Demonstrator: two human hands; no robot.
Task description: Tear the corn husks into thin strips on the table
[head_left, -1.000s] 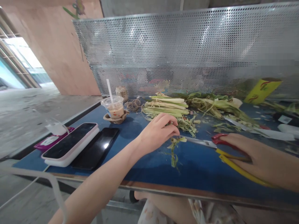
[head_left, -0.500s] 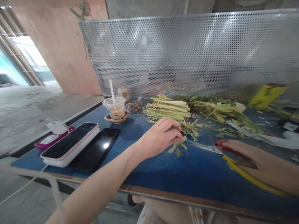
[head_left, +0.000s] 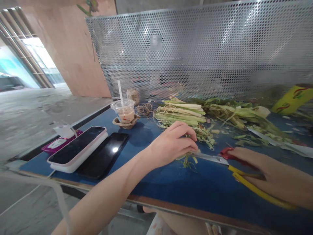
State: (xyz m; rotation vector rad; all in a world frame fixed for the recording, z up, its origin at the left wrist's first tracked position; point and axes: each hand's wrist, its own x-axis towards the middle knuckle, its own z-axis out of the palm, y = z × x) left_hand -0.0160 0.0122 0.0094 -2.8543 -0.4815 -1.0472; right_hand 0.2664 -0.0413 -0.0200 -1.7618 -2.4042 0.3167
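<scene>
My left hand [head_left: 172, 143] is closed in a pinch over the table, its fingertips on a small green plant piece [head_left: 189, 160] with thin strands hanging below. My right hand [head_left: 271, 169] grips scissors [head_left: 241, 171] with red and yellow handles. Their blades point left and reach the plant piece right under my left fingertips; the tips are partly hidden there. Just beyond my left hand lie a pile of cut green shreds [head_left: 205, 136] and a stack of pale green stalks [head_left: 181, 112].
On the blue table [head_left: 176, 192] stand an iced drink cup [head_left: 124, 112] in a cardboard holder, a coil of twine [head_left: 144, 110], a black phone [head_left: 105, 155] and a thick pink-edged phone [head_left: 78, 147]. Leafy scraps [head_left: 232, 114], a knife blade [head_left: 276, 140] and a yellow container [head_left: 292, 99] lie rightward. A perforated metal panel [head_left: 186, 49] rises behind.
The scissor blades have come closer to my left fingertips and now meet the plant piece. My left hand keeps its pinch. The whole view has shifted slightly.
</scene>
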